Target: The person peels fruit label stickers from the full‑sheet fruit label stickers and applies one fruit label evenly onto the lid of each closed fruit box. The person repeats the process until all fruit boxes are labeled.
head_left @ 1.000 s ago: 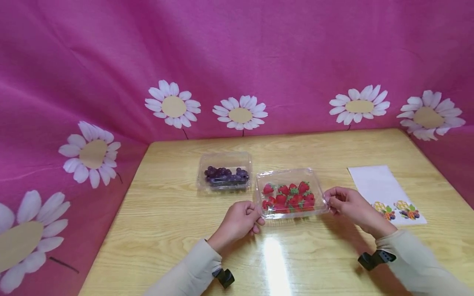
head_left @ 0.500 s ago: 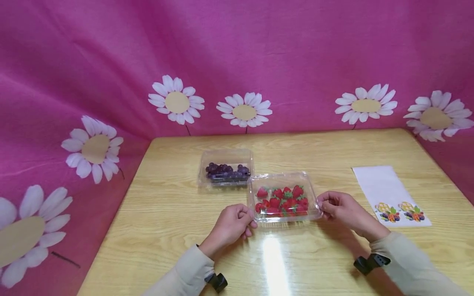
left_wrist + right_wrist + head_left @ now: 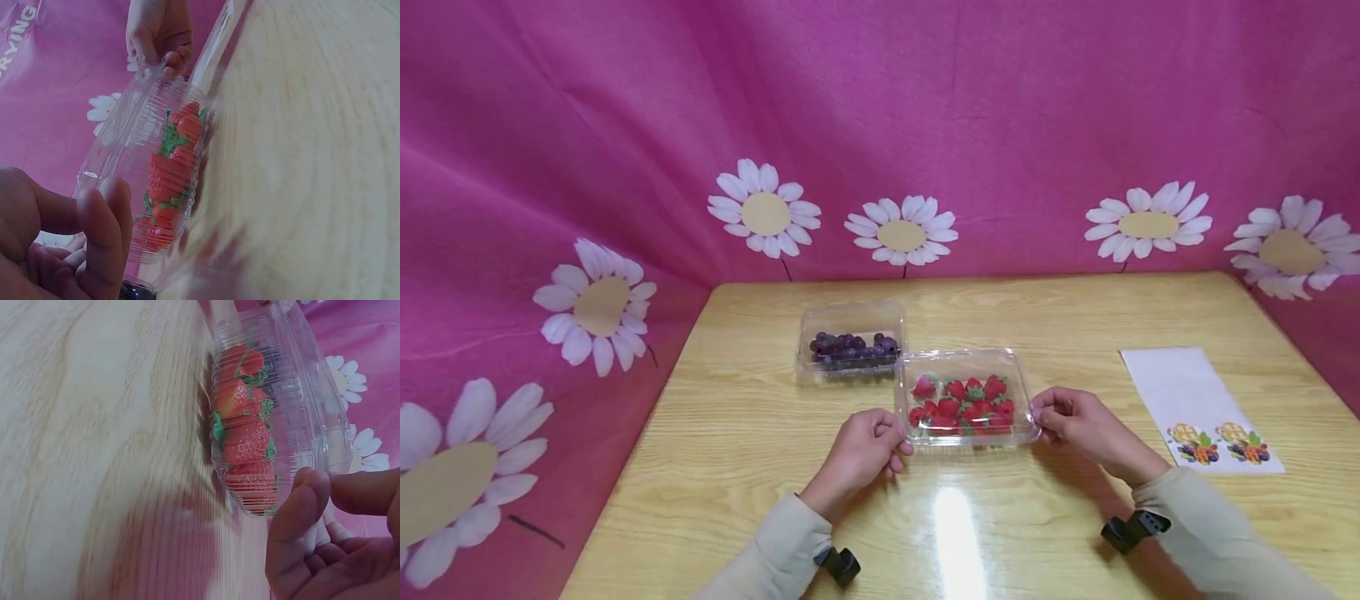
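Observation:
A clear plastic clamshell box (image 3: 961,360) of strawberries (image 3: 949,407) sits low over the table's middle, its lid down. With thumb and fingers my left hand (image 3: 861,448) pinches the box's left front corner. The right hand (image 3: 1086,427) pinches the rim at the right front corner, as the right wrist view shows with its thumb and fingertips (image 3: 306,487). Through the ribbed wall the strawberries (image 3: 169,181) show in the left wrist view. Whether the box's bottom touches the table is unclear. Behind its left corner stands a second clear box (image 3: 850,312) holding dark grapes (image 3: 850,348).
A white sheet or flat packet (image 3: 1180,383) with two printed fruit pictures lies on the right of the wooden table (image 3: 722,467). Pink cloth (image 3: 1000,100) with daisies rises behind the table and at both sides.
Both hands have moved left together with the strawberry box, bringing its left end up against the front right of the grape box in view. Their grip on its corners looks the same.

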`<action>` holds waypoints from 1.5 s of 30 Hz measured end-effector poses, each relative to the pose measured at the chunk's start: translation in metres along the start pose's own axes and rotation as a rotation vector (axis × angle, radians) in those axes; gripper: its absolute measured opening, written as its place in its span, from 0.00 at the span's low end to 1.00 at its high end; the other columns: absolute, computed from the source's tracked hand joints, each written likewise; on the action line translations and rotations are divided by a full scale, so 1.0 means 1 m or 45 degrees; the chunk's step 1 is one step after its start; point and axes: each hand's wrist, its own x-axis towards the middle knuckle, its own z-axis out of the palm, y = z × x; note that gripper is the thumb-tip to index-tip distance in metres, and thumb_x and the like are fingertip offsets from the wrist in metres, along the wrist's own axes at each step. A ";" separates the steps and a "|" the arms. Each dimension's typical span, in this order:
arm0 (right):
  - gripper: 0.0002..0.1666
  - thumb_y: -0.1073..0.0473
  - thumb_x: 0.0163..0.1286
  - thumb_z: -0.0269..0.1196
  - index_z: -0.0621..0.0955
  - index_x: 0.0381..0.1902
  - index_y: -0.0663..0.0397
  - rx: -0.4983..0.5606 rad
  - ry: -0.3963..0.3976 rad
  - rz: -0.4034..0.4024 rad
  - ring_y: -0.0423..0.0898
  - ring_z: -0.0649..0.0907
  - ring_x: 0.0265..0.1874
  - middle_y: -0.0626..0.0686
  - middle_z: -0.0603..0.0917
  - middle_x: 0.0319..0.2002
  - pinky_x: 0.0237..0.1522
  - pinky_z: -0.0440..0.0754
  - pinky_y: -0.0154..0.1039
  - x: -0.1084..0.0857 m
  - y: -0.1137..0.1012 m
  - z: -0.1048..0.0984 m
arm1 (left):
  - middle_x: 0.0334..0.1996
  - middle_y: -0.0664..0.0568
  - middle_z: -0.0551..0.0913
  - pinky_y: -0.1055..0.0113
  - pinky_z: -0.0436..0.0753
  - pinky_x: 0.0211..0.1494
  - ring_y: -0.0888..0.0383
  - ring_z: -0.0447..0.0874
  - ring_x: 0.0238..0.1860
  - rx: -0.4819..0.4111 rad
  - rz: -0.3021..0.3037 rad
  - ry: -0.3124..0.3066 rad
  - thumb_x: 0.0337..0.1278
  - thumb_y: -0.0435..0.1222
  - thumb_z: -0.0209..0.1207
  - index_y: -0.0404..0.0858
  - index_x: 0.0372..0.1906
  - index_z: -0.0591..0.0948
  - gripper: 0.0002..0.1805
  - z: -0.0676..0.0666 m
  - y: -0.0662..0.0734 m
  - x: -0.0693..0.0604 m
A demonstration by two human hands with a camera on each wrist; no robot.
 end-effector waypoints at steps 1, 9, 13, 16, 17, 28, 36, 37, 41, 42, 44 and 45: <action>0.13 0.68 0.73 0.52 0.75 0.48 0.75 0.002 -0.004 0.001 0.36 0.78 0.26 0.48 0.78 0.27 0.32 0.81 0.34 0.001 0.000 0.000 | 0.30 0.41 0.88 0.72 0.79 0.22 0.64 0.77 0.17 0.003 -0.001 0.002 0.71 0.30 0.52 0.29 0.37 0.78 0.08 0.000 0.000 0.000; 0.13 0.68 0.74 0.51 0.74 0.48 0.75 -0.008 0.001 -0.027 0.36 0.77 0.26 0.48 0.78 0.28 0.31 0.81 0.34 -0.002 0.002 -0.006 | 0.31 0.41 0.88 0.70 0.80 0.21 0.64 0.77 0.17 0.057 0.005 -0.018 0.71 0.32 0.52 0.32 0.33 0.78 0.09 0.005 -0.004 0.001; 0.12 0.68 0.74 0.51 0.74 0.48 0.74 -0.005 -0.016 -0.046 0.36 0.77 0.26 0.48 0.78 0.28 0.31 0.81 0.35 -0.004 0.001 -0.009 | 0.29 0.43 0.88 0.69 0.79 0.20 0.64 0.77 0.16 0.102 0.037 -0.021 0.70 0.32 0.53 0.33 0.32 0.78 0.09 0.007 -0.005 0.000; 0.11 0.68 0.74 0.52 0.74 0.48 0.74 -0.019 0.000 -0.069 0.36 0.77 0.25 0.49 0.78 0.27 0.30 0.80 0.34 -0.004 -0.001 -0.011 | 0.28 0.44 0.88 0.68 0.80 0.20 0.64 0.77 0.16 0.128 0.073 -0.022 0.69 0.32 0.54 0.33 0.32 0.78 0.09 0.007 -0.005 0.002; 0.11 0.68 0.74 0.52 0.74 0.47 0.74 -0.021 0.007 -0.074 0.36 0.77 0.25 0.49 0.78 0.27 0.30 0.80 0.34 -0.004 -0.002 -0.012 | 0.28 0.44 0.88 0.68 0.80 0.20 0.64 0.77 0.16 0.129 0.077 -0.024 0.69 0.32 0.54 0.33 0.31 0.78 0.09 0.007 -0.005 0.003; 0.12 0.67 0.73 0.53 0.75 0.47 0.75 -0.028 0.019 -0.056 0.35 0.77 0.26 0.49 0.79 0.27 0.30 0.81 0.34 -0.004 0.002 -0.014 | 0.31 0.39 0.88 0.68 0.82 0.22 0.63 0.78 0.17 0.082 0.042 -0.056 0.71 0.31 0.52 0.32 0.33 0.79 0.10 0.010 -0.004 0.006; 0.14 0.66 0.74 0.52 0.74 0.48 0.76 -0.007 -0.008 -0.020 0.36 0.78 0.27 0.47 0.78 0.27 0.31 0.81 0.34 0.000 0.006 -0.010 | 0.32 0.38 0.88 0.67 0.82 0.24 0.64 0.78 0.17 0.074 0.054 -0.043 0.70 0.32 0.53 0.30 0.36 0.79 0.09 0.007 -0.005 0.006; 0.14 0.66 0.74 0.53 0.75 0.49 0.75 -0.007 -0.007 -0.014 0.36 0.78 0.27 0.47 0.79 0.27 0.31 0.81 0.34 0.001 0.005 -0.008 | 0.32 0.38 0.88 0.67 0.82 0.24 0.64 0.78 0.17 0.068 0.049 -0.038 0.70 0.32 0.53 0.29 0.37 0.79 0.09 0.005 -0.005 0.006; 0.14 0.66 0.74 0.53 0.75 0.49 0.75 -0.017 0.002 0.007 0.36 0.78 0.27 0.47 0.79 0.27 0.31 0.81 0.33 0.005 0.002 -0.004 | 0.33 0.37 0.88 0.68 0.82 0.24 0.64 0.78 0.18 0.042 0.027 -0.019 0.71 0.31 0.52 0.28 0.38 0.79 0.09 0.000 -0.004 0.008; 0.14 0.66 0.74 0.53 0.75 0.49 0.74 -0.016 0.001 0.014 0.36 0.78 0.27 0.47 0.79 0.27 0.31 0.81 0.33 0.006 0.000 -0.003 | 0.34 0.36 0.88 0.69 0.82 0.24 0.64 0.78 0.18 0.032 0.020 -0.014 0.71 0.31 0.51 0.28 0.39 0.78 0.09 -0.001 -0.003 0.008; 0.14 0.66 0.74 0.53 0.75 0.48 0.74 -0.018 -0.007 0.011 0.37 0.78 0.27 0.48 0.79 0.27 0.31 0.81 0.33 0.009 -0.001 0.000 | 0.34 0.36 0.88 0.69 0.81 0.24 0.64 0.78 0.18 0.019 0.011 -0.001 0.71 0.30 0.51 0.28 0.39 0.78 0.09 -0.004 -0.003 0.008; 0.13 0.66 0.74 0.53 0.75 0.48 0.74 -0.016 -0.015 0.012 0.37 0.78 0.27 0.48 0.79 0.28 0.32 0.81 0.33 0.010 -0.002 0.001 | 0.34 0.36 0.88 0.70 0.81 0.24 0.64 0.78 0.18 0.014 0.004 0.005 0.71 0.30 0.51 0.28 0.40 0.78 0.09 -0.005 -0.004 0.008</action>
